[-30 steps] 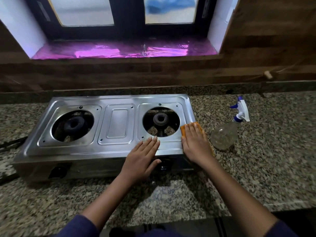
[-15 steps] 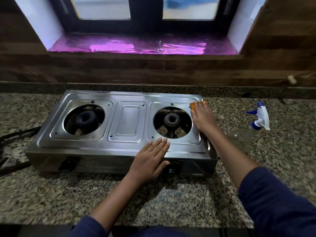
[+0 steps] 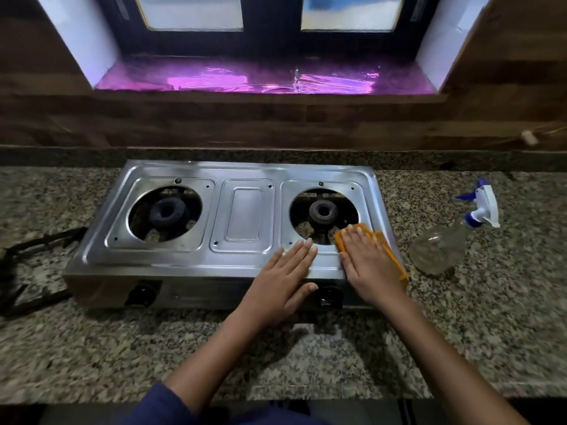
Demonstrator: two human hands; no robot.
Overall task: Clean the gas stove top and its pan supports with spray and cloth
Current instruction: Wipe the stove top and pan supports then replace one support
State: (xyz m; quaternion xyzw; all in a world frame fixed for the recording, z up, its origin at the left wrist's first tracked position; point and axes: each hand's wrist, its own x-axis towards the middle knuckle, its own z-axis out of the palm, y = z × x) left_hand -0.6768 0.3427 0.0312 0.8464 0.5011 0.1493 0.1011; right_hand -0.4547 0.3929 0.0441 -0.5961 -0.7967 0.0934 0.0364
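Note:
A two-burner steel gas stove (image 3: pixel 242 210) sits on the granite counter, its pan supports off and both burners bare. My right hand (image 3: pixel 366 265) lies flat on an orange cloth (image 3: pixel 389 250), pressing it onto the stove's front right corner beside the right burner (image 3: pixel 322 211). My left hand (image 3: pixel 285 280) rests flat, fingers together, on the stove's front edge just left of the cloth, thumb hanging over the front panel. A clear spray bottle (image 3: pixel 441 250) with a white and blue trigger lies on the counter to the right of the stove.
Black pan supports or a hose (image 3: pixel 33 265) lie on the granite counter (image 3: pixel 276 357) left of the stove. A wood-look wall (image 3: pixel 276 124) and a window sill covered in purple foil (image 3: pixel 264 79) rise behind it. Two knobs (image 3: pixel 142 294) sit on the front panel.
My right hand has dragged the cloth from the stove's back right corner down to its front right corner. My left hand has stayed on the front edge.

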